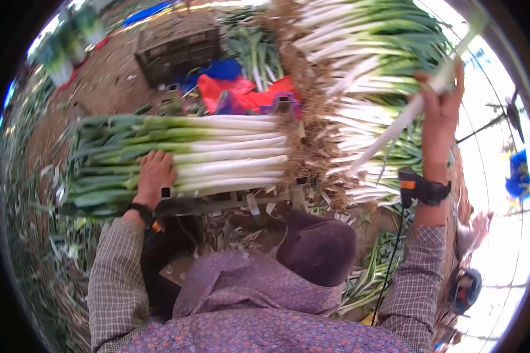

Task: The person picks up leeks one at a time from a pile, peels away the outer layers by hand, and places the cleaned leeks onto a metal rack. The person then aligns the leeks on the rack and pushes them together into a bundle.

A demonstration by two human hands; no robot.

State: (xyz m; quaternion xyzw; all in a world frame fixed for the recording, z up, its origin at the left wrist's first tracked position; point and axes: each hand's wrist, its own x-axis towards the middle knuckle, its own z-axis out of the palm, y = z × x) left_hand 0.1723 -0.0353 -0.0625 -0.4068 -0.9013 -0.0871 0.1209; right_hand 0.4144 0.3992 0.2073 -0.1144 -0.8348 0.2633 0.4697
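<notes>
Many leeks (235, 147) lie side by side in a row on a low rack, green leaves to the left and roots to the right. My left hand (156, 176) rests on the near part of this row, its fingers bent together over the stalks; whether it grips one is hidden. At the upper right, my right hand (441, 106) is wrapped round a single leek (397, 126), held slanting with its white end toward the lower left. Under and beyond it is a large pile of leeks (371, 47), roots facing left.
A dark crate (179, 47) stands at the upper left, with red cloth (241, 94) near it. Bundled leeks (62, 56) stand at the far left. Leaf scraps (70, 253) cover the ground at left. My knee (318, 250) is near the rack's front edge.
</notes>
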